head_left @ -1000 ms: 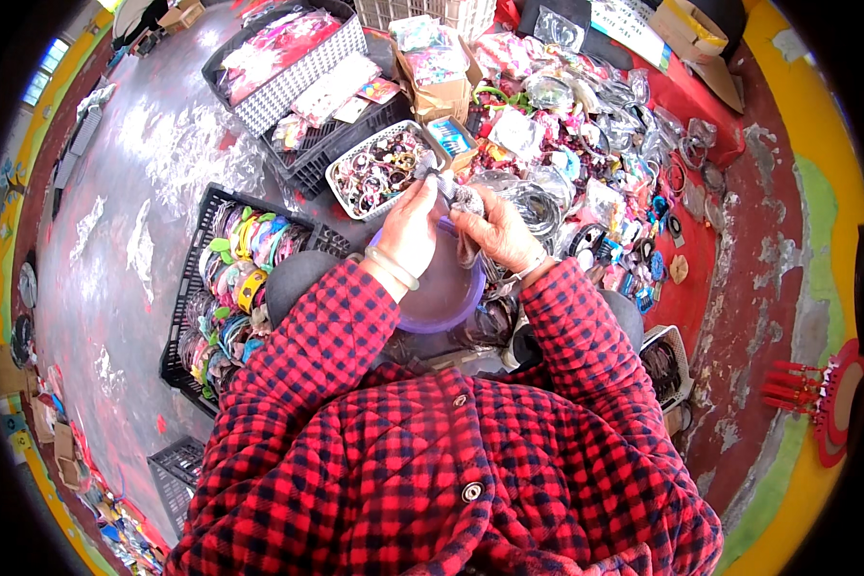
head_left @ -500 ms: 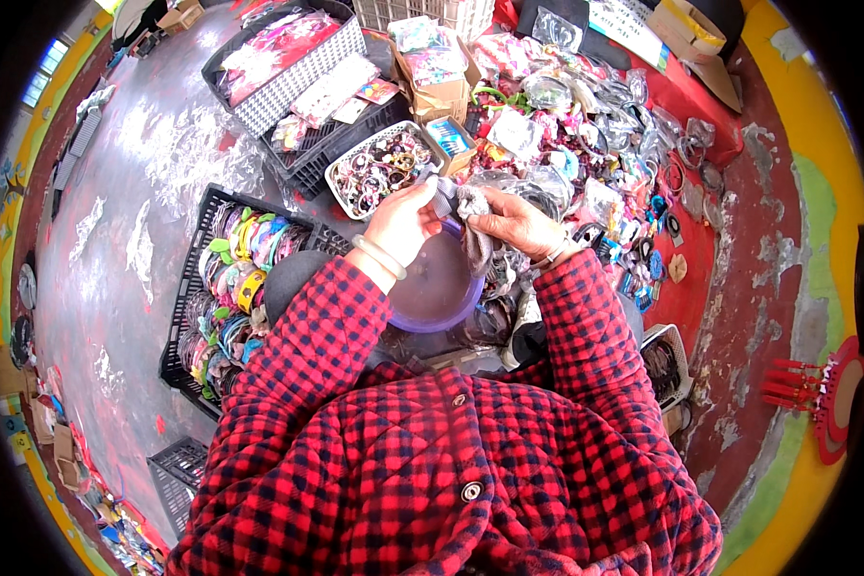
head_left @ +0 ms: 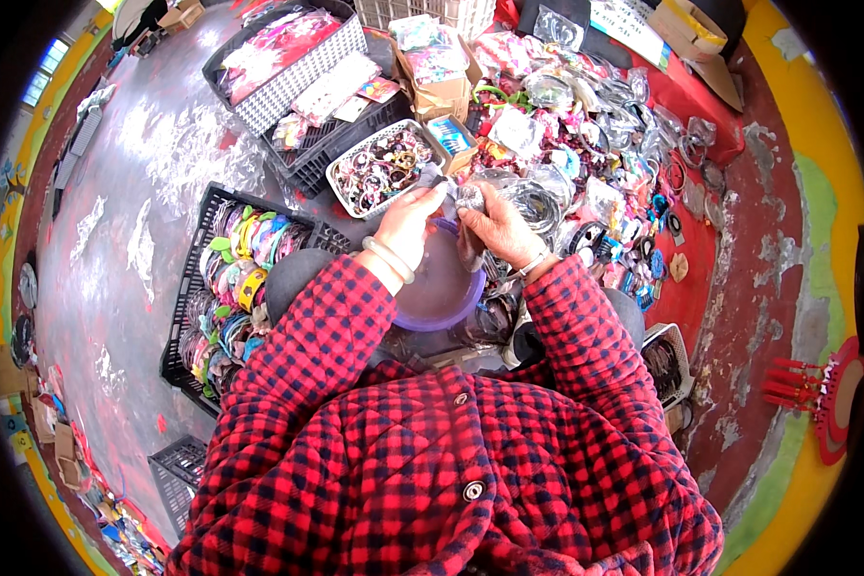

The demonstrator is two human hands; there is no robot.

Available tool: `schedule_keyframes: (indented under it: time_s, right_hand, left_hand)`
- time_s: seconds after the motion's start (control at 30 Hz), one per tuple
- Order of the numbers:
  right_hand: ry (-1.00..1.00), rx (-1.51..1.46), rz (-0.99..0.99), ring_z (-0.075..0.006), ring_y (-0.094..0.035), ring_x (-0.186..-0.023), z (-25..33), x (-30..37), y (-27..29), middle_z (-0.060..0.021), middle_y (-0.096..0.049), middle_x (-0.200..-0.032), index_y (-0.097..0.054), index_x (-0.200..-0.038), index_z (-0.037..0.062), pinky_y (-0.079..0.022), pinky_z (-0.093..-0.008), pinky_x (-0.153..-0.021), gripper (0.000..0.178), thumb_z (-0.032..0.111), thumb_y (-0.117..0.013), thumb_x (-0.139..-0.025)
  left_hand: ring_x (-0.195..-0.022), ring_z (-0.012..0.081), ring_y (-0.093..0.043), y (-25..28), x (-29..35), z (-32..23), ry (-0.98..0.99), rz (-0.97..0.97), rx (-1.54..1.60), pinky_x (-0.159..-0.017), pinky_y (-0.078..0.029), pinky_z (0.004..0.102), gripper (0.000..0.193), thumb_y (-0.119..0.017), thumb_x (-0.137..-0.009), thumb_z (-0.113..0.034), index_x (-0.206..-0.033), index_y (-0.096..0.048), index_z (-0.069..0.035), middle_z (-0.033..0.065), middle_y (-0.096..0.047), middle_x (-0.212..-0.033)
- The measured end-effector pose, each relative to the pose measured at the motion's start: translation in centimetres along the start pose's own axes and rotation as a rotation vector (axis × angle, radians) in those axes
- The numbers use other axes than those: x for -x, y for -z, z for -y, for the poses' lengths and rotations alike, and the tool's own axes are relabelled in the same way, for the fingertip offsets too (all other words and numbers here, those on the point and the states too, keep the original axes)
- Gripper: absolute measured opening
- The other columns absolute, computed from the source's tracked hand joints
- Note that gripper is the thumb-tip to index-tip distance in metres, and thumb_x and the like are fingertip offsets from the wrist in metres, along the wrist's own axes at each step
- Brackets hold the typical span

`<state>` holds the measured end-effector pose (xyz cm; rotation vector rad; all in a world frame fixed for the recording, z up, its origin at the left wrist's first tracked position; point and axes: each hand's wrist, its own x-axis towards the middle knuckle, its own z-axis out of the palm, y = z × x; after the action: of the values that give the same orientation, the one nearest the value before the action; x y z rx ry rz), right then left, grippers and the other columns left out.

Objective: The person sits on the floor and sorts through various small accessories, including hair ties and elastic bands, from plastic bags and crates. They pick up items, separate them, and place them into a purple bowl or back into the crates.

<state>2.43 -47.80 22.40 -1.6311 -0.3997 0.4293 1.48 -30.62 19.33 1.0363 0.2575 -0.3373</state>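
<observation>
Over the purple basin [head_left: 442,322], my two hands meet at a soft grey cloth piece [head_left: 471,252]; its exact kind does not show. My right hand [head_left: 502,230] is closed on it, thumb and fingers pinching its upper part, while its lower end hangs toward the basin. Close on the left, my left hand [head_left: 405,228] is pinched at the fingertips, with a small clear plastic piece [head_left: 432,177] showing at them. How far the plastic overlaps the cloth is hidden. A whitish basket [head_left: 334,182] of hair ties stands just beyond my hands.
At left a black crate [head_left: 175,331] holds several colourful headbands. Stacked dark crates [head_left: 307,173] and a cardboard box [head_left: 442,96] stand farther off. Bagged hair accessories [head_left: 586,154] pile up on the right over red sheeting [head_left: 686,293]. A small basket [head_left: 684,370] sits beside my right elbow.
Both hands have turned slightly, and the right thumb has shifted up on the grey cloth piece. The cloth hangs a little differently, with more of it covered by the fingers.
</observation>
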Motion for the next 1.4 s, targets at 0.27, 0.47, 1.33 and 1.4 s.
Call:
schedule_keyframes:
  time_s: [0.27,0.47,1.33,1.4]
  right_hand:
    - [-0.024,-0.207,0.076,-0.0089,-0.051,-0.088,2.3,-0.1,-0.1,-0.0018,-0.056,-0.097,-0.048,-0.113,0.0007,-0.042,-0.0244,-0.079,0.033,0.011,-0.059,-0.083]
    - [-0.024,-0.101,0.194,-0.0077,-0.053,-0.084,1.4,-0.1,0.2,-0.0001,-0.056,-0.095,-0.048,-0.114,0.0024,-0.043,-0.0234,-0.077,0.035,0.013,-0.060,-0.083]
    - [0.060,0.122,0.155,-0.0115,-0.056,-0.076,1.3,0.0,-0.8,-0.0043,-0.059,-0.085,-0.052,-0.111,0.0007,-0.046,-0.0276,-0.070,0.037,0.014,-0.066,-0.079]
    - [-0.015,0.162,0.189,-0.0122,-0.055,-0.074,2.4,0.3,-0.8,-0.0052,-0.059,-0.081,-0.052,-0.108,0.0020,-0.045,-0.0278,-0.068,0.034,0.014,-0.066,-0.079]
  left_hand:
    - [-0.078,0.0133,-0.056,-1.0,0.7,-1.8,-0.079,0.021,0.327,-0.073,-0.042,0.0276,0.020,-0.048,-0.091,-0.020,-0.097,-0.058,-0.004,0.0032,-0.062,-0.087]
    - [-0.077,0.0138,-0.057,0.0,0.1,-2.9,0.033,-0.020,0.547,-0.071,-0.043,0.0278,0.016,-0.050,-0.091,-0.020,-0.094,-0.059,-0.008,0.0009,-0.062,-0.081]
    - [-0.095,0.0250,-0.058,-0.2,1.3,-4.5,-0.036,0.096,0.500,-0.086,-0.043,0.0360,0.026,-0.041,-0.093,-0.024,-0.091,-0.055,-0.002,0.0135,-0.063,-0.093]
    - [-0.092,0.0245,-0.060,0.2,1.7,-5.3,0.012,0.063,0.560,-0.084,-0.045,0.0376,0.027,-0.042,-0.093,-0.025,-0.084,-0.055,-0.004,0.0122,-0.064,-0.091]
